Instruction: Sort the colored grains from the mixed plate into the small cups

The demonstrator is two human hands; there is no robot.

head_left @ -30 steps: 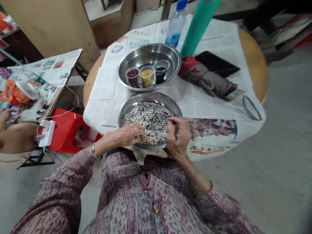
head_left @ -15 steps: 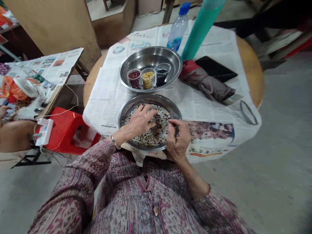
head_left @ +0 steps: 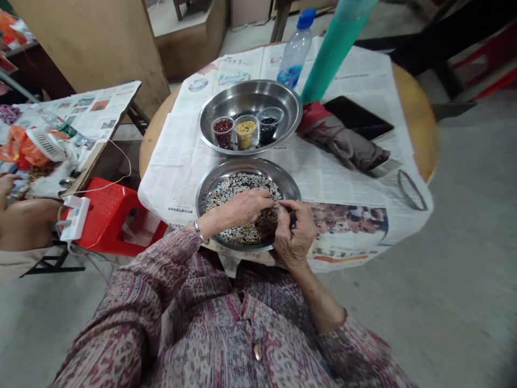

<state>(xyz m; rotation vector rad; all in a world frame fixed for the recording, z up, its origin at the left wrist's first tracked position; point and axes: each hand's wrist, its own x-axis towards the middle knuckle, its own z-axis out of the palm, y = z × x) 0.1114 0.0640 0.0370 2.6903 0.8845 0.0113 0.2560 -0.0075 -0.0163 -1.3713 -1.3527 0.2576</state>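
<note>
**Picking over mixed seeds [head_left: 238, 234] by hand**

Nearest, at the bottom of the frame, are the patterned sleeves and jacket of the seated person. Just beyond, at the centre, the right hand [head_left: 297, 229] is at the right rim of a shallow steel bowl [head_left: 288, 183], thumb and forefinger drawn together; whether a seed sits between them is too small to tell. The left hand [head_left: 246, 207] reaches over the bowl, back up and fingers curled, its tips close to the right hand's. What its fingers grasp, if anything, is hidden.

The seeds, or bead-like grains, lie loose across the bowl's floor: mostly white, mingled with black, yellow and dark red. The step in hand looks to be separating them by colour. I judge that the next move calls for a light pinch on single pieces, with the right hand kept close to receive them.

Farther off, at upper centre, a deeper steel basin [head_left: 242, 99] holds three clear cups in a row: a dark-red-filled cup [head_left: 223, 134], a yellow-filled cup [head_left: 244, 134] and a black-filled cup [head_left: 267, 129]. Behind the basin, toward the top, stand a blue-capped bottle [head_left: 295, 56] and a tall teal container [head_left: 337, 54], all on newspaper [head_left: 173, 161].
</note>
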